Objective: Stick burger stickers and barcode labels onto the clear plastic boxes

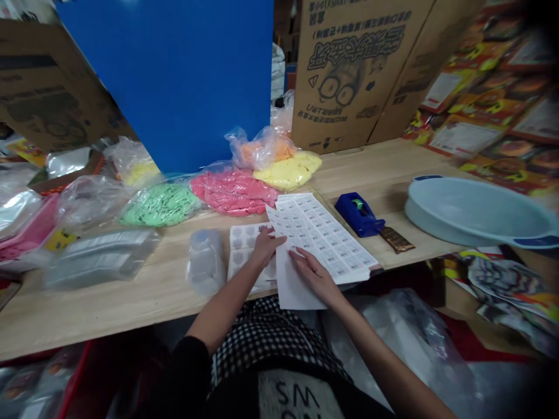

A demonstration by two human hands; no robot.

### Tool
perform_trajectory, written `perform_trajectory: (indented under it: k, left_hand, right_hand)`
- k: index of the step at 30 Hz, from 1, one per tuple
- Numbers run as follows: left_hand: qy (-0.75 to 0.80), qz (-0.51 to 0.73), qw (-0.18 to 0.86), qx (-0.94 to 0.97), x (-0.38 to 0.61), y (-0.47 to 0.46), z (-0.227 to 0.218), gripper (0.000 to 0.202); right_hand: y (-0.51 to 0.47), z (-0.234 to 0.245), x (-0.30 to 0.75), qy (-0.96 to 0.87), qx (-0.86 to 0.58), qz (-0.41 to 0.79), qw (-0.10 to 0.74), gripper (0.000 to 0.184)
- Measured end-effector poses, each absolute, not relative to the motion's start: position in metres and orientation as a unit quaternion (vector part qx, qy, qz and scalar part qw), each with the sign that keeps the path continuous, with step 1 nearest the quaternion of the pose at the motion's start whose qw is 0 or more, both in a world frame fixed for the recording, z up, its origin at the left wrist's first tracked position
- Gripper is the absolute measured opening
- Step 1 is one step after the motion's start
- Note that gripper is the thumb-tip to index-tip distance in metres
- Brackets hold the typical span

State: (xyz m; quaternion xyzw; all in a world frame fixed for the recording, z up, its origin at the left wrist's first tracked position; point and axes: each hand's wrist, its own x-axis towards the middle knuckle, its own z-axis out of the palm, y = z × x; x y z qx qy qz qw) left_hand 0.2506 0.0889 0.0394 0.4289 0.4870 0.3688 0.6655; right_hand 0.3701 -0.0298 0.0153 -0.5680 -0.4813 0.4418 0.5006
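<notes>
Fingers of my left hand point(264, 247) lie pressed together on the edge of a sheet of barcode labels point(323, 235), pinching nothing, and my right hand point(315, 278) rests flat on the sheet with its fingers slightly spread. The labels sit at lower centre of the frame, on a white paper point(297, 294) on the wooden table point(131, 302). Just left of my left hand lies a white blister sheet point(242, 250), then a clear plastic tub point(205, 262). Behind are bagged pink clay point(233, 192) and green clay point(159, 205). A blue tape dispenser point(358, 214) and a pale blue basin point(476, 212) stand to the right.
</notes>
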Motion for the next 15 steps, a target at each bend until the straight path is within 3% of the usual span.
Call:
perform_trajectory:
  k: [4,9,15]
  left_hand:
    - [0.454,0.347,0.680,0.459,0.249,0.084,0.037,0.032]
    - [0.415,0.308,0.718,0.467,0.245,0.076,0.034,0.044]
    - [0.404,0.288,0.726,0.476,0.246,0.078,0.024,0.050]
  right_hand:
    - [-0.028,0.018,0.385,-0.507,-0.602,0.360,0.501,0.040]
    - [0.005,0.016,0.399,-0.584,-0.630,0.183,0.477,0.034]
    - [0.030,0.005,0.396,-0.657,-0.641,0.117,0.379,0.031]
